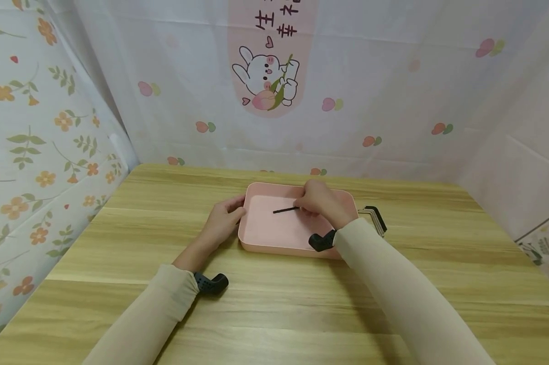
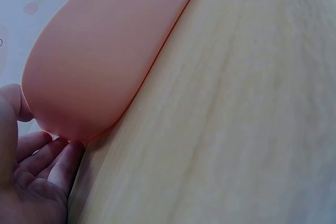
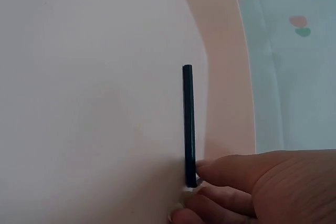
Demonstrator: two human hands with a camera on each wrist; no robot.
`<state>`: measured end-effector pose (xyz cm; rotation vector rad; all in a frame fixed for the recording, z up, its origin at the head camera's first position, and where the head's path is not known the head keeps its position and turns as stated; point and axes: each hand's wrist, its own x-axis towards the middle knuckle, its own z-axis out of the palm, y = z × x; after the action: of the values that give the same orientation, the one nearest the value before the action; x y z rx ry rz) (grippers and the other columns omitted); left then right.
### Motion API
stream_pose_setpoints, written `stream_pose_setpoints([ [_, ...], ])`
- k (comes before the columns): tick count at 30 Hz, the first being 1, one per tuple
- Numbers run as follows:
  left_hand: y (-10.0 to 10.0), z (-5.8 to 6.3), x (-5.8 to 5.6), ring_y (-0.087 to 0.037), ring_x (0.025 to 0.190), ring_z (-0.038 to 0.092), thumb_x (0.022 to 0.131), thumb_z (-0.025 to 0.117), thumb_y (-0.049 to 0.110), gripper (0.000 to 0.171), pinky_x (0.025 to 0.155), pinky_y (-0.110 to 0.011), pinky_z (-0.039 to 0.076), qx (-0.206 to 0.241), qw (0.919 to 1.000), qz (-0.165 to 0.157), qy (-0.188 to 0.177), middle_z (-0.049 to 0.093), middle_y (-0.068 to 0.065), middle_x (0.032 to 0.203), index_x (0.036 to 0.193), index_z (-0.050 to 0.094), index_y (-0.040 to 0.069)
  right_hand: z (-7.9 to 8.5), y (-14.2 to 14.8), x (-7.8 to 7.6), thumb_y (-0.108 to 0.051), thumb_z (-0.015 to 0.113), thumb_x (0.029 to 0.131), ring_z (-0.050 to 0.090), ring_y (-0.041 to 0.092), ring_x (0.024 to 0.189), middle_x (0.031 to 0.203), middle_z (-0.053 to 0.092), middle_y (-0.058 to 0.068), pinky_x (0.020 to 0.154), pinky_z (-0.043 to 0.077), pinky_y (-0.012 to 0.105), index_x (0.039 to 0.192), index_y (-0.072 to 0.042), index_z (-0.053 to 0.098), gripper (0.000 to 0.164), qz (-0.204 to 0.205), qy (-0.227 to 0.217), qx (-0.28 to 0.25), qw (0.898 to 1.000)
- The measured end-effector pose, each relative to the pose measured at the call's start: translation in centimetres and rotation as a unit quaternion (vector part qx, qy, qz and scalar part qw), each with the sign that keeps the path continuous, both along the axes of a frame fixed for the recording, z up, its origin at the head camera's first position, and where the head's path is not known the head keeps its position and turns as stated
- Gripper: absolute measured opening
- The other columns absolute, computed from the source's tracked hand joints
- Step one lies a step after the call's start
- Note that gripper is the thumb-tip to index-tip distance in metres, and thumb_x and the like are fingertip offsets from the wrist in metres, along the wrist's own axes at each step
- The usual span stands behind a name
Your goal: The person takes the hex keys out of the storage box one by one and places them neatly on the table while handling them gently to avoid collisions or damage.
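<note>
A shallow pink tray (image 1: pixel 265 238) lies on the wooden table. My left hand (image 1: pixel 221 220) holds its left end; in the left wrist view the thumb is at the rim and the fingertips (image 2: pixel 71 153) touch low on the outer wall. Over the tray's right part, my right hand (image 1: pixel 317 198) pinches one end of a black hex key (image 3: pixel 189 124) between thumb and fingers. The key's straight arm points left, over the tray floor. Its pinched end is partly hidden by the fingers. Whether the key touches the floor, I cannot tell.
Several more hex keys (image 1: pixel 376 220), black and silver, lie on the table (image 1: pixel 274 309) just right of the tray. A patterned cloth (image 1: pixel 375 91) hangs behind the table, with a floral cloth (image 1: pixel 41 167) at the left.
</note>
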<state>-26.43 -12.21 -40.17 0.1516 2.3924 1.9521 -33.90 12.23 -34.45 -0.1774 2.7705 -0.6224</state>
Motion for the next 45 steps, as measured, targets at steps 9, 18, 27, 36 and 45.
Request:
stream_pose_setpoints([
  [9, 0.1, 0.2, 0.1, -0.029, 0.142, 0.049, 0.102, 0.048, 0.011, 0.053, 0.115, -0.046, 0.045, 0.004, 1.0000, -0.003, 0.001, 0.048, -0.017, 0.155, 0.153, 0.042, 0.002, -0.3, 0.1, -0.1, -0.017, 0.069, 0.095, 0.053, 0.015, 0.064, 0.087, 0.070, 0.007, 0.053, 0.042, 0.022, 0.100, -0.009, 0.076, 0.012, 0.041, 0.025, -0.005, 0.999],
  [18, 0.0, 0.2, 0.1, -0.028, 0.142, 0.049, 0.102, 0.048, 0.011, 0.053, 0.115, -0.046, 0.045, 0.003, 1.0000, -0.004, 0.001, 0.048, -0.017, 0.155, 0.153, 0.042, 0.001, 0.1, 0.2, 0.3, -0.022, 0.072, 0.094, 0.053, 0.014, 0.060, 0.074, 0.063, 0.004, 0.053, 0.043, 0.023, 0.096, -0.006, 0.075, 0.016, 0.043, 0.015, -0.017, 0.999],
  [27, 0.2, 0.4, 0.2, -0.028, 0.141, 0.050, 0.101, 0.049, 0.011, 0.053, 0.114, -0.045, 0.046, -0.005, 1.0000, 0.002, 0.002, 0.049, -0.017, 0.154, 0.152, 0.043, 0.000, 1.2, -0.4, 1.2, -0.022, 0.072, 0.092, 0.053, 0.012, 0.050, 0.059, 0.054, 0.001, 0.048, 0.051, 0.023, 0.084, -0.003, 0.074, 0.021, 0.005, -0.035, 0.024, 0.999],
  [36, 0.2, 0.2, 0.1, -0.029, 0.140, 0.051, 0.100, 0.048, 0.011, 0.053, 0.113, -0.046, 0.047, -0.003, 1.0000, 0.000, 0.008, 0.050, -0.018, 0.153, 0.152, 0.043, -0.001, 0.8, -0.2, 1.2, -0.005, 0.065, 0.093, 0.054, 0.016, 0.072, 0.096, 0.072, 0.010, 0.061, 0.043, 0.022, 0.102, -0.006, 0.076, 0.014, 0.071, 0.014, 0.001, 0.997],
  [45, 0.1, 0.0, 0.0, -0.027, 0.140, 0.051, 0.100, 0.049, 0.011, 0.053, 0.113, -0.045, 0.047, -0.003, 1.0000, 0.004, 0.004, 0.051, -0.016, 0.153, 0.152, 0.044, 0.001, 0.5, -0.1, 1.0, 0.002, 0.063, 0.093, 0.065, 0.023, 0.090, 0.105, 0.074, 0.012, 0.074, 0.051, 0.027, 0.103, -0.006, 0.076, 0.019, 0.117, 0.059, -0.016, 0.991],
])
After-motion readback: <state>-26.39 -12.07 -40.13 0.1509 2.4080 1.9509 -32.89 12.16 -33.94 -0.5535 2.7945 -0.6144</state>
